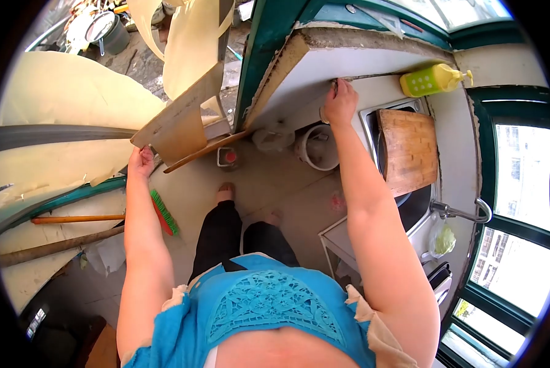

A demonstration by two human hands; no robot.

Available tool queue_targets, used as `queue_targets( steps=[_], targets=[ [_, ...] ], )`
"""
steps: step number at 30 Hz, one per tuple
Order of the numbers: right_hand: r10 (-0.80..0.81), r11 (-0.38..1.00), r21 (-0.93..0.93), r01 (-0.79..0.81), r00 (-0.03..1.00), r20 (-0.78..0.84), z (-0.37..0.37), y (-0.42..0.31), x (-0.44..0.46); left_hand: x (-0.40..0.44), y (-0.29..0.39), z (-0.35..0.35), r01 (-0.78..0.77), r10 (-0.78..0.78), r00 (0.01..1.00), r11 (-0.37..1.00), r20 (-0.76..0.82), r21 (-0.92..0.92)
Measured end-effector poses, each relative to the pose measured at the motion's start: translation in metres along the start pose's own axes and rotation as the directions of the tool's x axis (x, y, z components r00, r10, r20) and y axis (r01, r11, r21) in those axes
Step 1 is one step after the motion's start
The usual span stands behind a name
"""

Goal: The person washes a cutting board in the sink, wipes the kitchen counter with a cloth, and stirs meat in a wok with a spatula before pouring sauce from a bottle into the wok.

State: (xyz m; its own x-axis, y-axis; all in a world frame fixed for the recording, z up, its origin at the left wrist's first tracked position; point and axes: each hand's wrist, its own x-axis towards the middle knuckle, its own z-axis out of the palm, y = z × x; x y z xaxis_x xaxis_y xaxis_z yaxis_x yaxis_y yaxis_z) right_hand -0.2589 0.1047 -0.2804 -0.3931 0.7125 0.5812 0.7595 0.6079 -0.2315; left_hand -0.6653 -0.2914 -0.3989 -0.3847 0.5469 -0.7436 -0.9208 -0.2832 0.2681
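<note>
My left hand (141, 162) is closed at the edge of a worn door (180, 126) with peeling cream sheeting, at the left of the head view. My right hand (341, 103) reaches forward to the counter beside the white wall. Its fingers are curled together; a small dark bit shows at the fingertips, too small to name. To its right stand a yellow-green pump bottle (431, 80) and a wooden cutting board (410, 150), which leans over the sink (373, 119). A white bucket (318, 147) is on the floor below the right forearm.
A doorway with a raised wooden sill (204, 152) leads to a cluttered yard with a dark bucket (108, 34). On the floor are a clear container (227, 157) and a green-bristled brush (164, 211). A faucet (462, 210) and bagged greens (443, 239) are at the right, near green-framed windows.
</note>
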Motion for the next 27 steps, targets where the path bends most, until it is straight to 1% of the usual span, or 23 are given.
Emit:
queue_targets(
  steps=[2,3,6,9,13,16,18,19,20,22,24,25,26,27],
  targets=[
    [0.017,1.000,-0.010,-0.017,1.000,0.015,0.001,0.000,-0.002,-0.001,-0.010,0.013,0.039,-0.038,0.999,0.993,-0.011,0.111],
    [0.022,1.000,-0.013,-0.022,1.000,0.018,0.002,0.000,-0.001,0.003,-0.015,0.017,0.031,-0.031,0.999,0.975,-0.004,0.219],
    [0.022,0.999,-0.038,-0.021,0.999,0.038,0.000,-0.001,-0.002,0.006,-0.036,0.039,0.123,-0.124,0.992,0.919,-0.021,0.374],
    [0.003,1.000,-0.030,-0.002,0.999,0.043,-0.002,-0.001,-0.001,0.005,-0.052,0.049,0.088,-0.077,0.996,0.930,-0.046,0.357],
    [0.025,1.000,-0.003,-0.025,0.999,0.027,0.002,0.000,-0.001,-0.007,-0.065,0.056,0.064,-0.064,0.998,0.963,-0.010,0.263],
    [0.061,0.991,0.119,-0.064,0.998,0.029,-0.008,-0.013,-0.005,-0.013,-0.079,0.056,0.093,-0.101,0.994,0.973,0.030,0.211],
    [-0.034,0.971,0.239,0.014,0.996,0.079,-0.024,-0.023,-0.007,-0.012,-0.087,0.047,0.083,-0.099,0.992,0.980,0.078,0.183],
    [-0.108,0.948,0.314,0.058,0.983,0.146,-0.026,-0.025,-0.016,-0.016,-0.091,0.045,0.097,-0.112,0.989,0.985,0.094,0.145],
    [-0.184,0.915,0.393,0.092,0.961,0.204,-0.028,-0.028,-0.026,-0.020,-0.096,0.045,0.096,-0.105,0.993,0.987,0.063,0.128],
    [-0.063,0.907,0.421,0.031,0.996,0.063,-0.048,-0.044,-0.038,-0.023,-0.103,0.033,0.128,-0.137,0.990,0.973,0.033,0.190],
    [0.136,0.900,0.419,-0.123,0.991,-0.001,-0.081,-0.050,-0.047,-0.037,-0.107,0.018,0.175,-0.182,0.983,0.941,-0.004,0.288],
    [0.159,0.923,0.363,-0.125,0.985,-0.065,-0.093,-0.041,-0.055,-0.043,-0.110,0.014,0.216,-0.223,0.975,0.911,-0.020,0.350],
    [0.137,0.958,0.269,-0.096,0.981,-0.137,-0.108,-0.031,-0.064,-0.049,-0.114,0.007,0.231,-0.212,0.973,0.888,-0.093,0.398],
    [0.158,0.972,0.200,-0.126,0.976,-0.152,-0.118,-0.018,-0.080,-0.051,-0.116,-0.004,0.256,-0.212,0.966,0.864,-0.148,0.433]
  ],
)
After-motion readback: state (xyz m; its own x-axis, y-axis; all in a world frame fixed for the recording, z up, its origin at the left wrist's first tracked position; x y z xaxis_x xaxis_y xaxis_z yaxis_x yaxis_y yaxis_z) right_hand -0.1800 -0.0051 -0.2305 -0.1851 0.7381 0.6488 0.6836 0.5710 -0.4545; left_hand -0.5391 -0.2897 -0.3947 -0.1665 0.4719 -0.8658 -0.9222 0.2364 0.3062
